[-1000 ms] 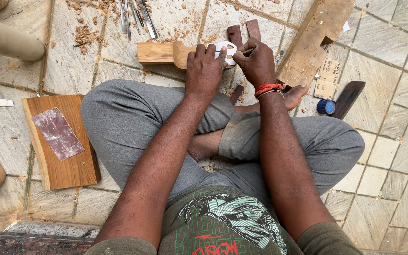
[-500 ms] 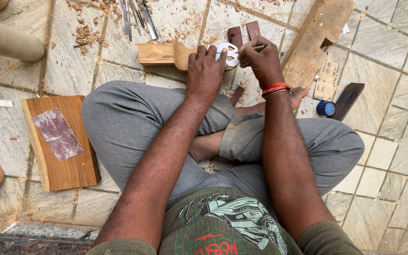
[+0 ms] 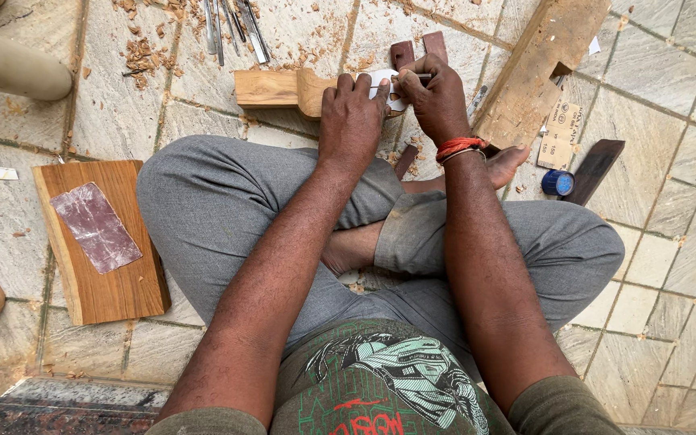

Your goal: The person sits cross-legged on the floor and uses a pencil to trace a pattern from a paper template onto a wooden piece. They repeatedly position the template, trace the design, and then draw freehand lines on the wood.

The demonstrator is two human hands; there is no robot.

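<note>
Sat cross-legged on the stone floor (image 3: 686, 89), working just beyond the knees; pinned a pale wood block (image 3: 271, 87) to the tiles with the left hand (image 3: 354, 113), fingers laid over its top and bearing down, gripping nothing; pinched a thin pencil-like tool (image 3: 414, 76) in the right hand (image 3: 438, 101), thumb and fingers closed on the shaft, tip resting on a white cut-out (image 3: 383, 84) that lay on the near end of the block, between the two hands. Wore a red thread (image 3: 459, 147) at the right wrist.

Judged good practice for this step — kept the pressing fingers right beside the cut-out so that it could not creep; held the tool steeply and close to its tip; let the heel of the right hand rest on the work for a steady line; moved along the edge in short strokes rather than one sweep.

Lay round about: two small dark blocks (image 3: 416, 50) just past the hands; chisels (image 3: 231, 24) and shavings (image 3: 142, 52) farther off; a board (image 3: 114, 290) bearing a sandpaper sheet (image 3: 94, 225) to the left; a long plank (image 3: 541, 68) to the right.
</note>
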